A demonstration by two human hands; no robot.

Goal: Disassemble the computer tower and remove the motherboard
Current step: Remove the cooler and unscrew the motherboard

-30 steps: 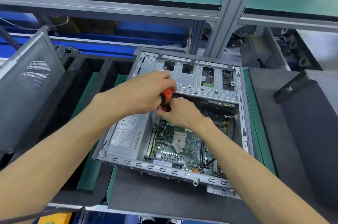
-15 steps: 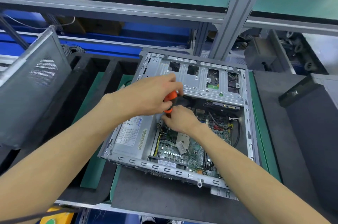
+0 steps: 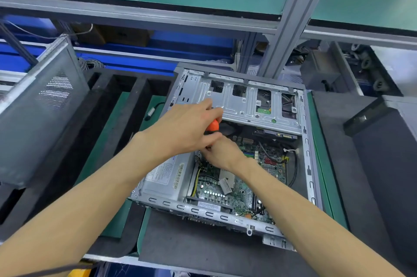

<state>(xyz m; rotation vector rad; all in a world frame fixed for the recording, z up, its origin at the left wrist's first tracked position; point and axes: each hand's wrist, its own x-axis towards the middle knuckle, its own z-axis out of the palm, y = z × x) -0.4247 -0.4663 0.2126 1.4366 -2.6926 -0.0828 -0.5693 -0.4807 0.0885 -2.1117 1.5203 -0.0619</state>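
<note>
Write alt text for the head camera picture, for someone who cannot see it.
Two bare hands work inside an open computer tower lying on a bench: the left hand grips an orange-handled screwdriver above the green motherboard, and the right hand reaches in just beneath it.

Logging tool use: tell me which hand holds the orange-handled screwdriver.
The left hand: its fingers wrap the orange handle. The right hand sits lower, beneath it.

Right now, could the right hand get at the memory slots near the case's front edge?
Probably yes: the right hand works deeper inside, and the motherboard lies uncovered around the memory slots.
</note>
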